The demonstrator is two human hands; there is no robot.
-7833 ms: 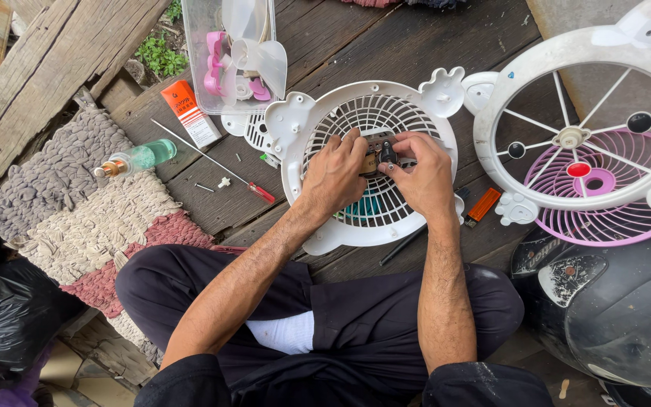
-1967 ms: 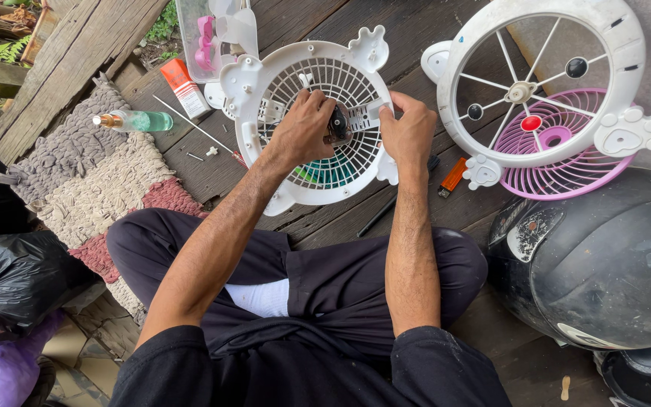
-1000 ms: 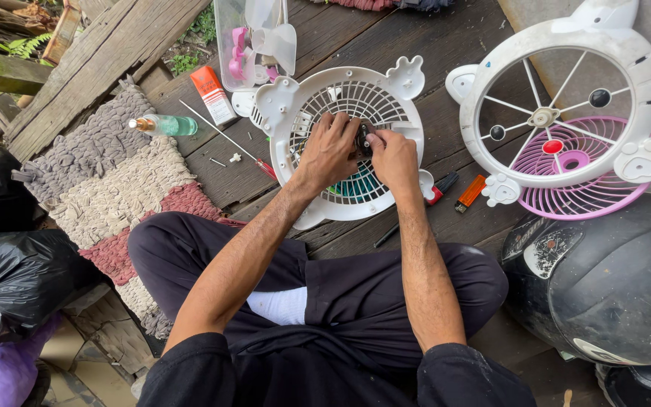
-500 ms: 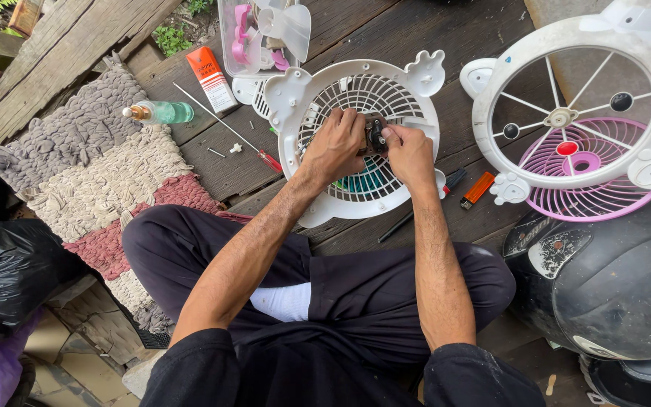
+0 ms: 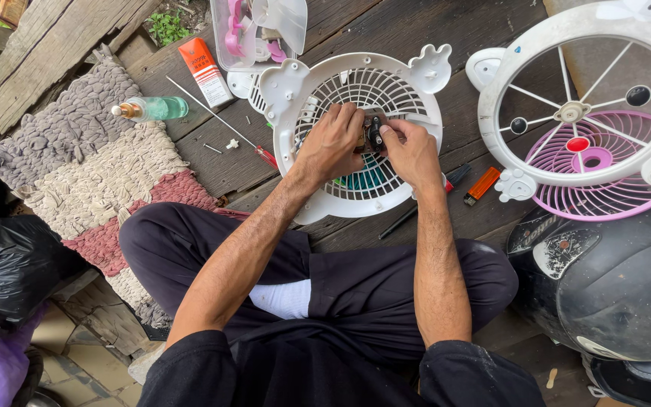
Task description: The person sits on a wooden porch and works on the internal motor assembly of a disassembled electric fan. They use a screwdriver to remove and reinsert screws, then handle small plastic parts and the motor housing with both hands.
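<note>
Two hands: both meet at the middle of a white fan grille, on a small dark part at its hub.
Left hand: lies over the left half of the grille, fingers curled and pressed onto the dark part from its left side.
Right hand: comes in from the right, thumb and forefinger pinching the dark part's right edge.
Dark part: sits at the grille's centre, between the two hands, mostly hidden by fingers; its exact kind cannot be told.
White fan grille: round, with ear-shaped knobs on its rim, flat on the dark wooden boards just beyond the person's crossed legs.
Right of it: a second white fan frame with thin spokes, lying over a pink grille.
Near right: a dark helmet, close to the person's knee.
By the right hand: an orange lighter on the boards.
Left of the grille: a red-handled screwdriver, a small green bottle and an orange box.
Far left: a woven rug in grey, cream and red bands.
Far middle: a clear plastic container holding pink pieces.
</note>
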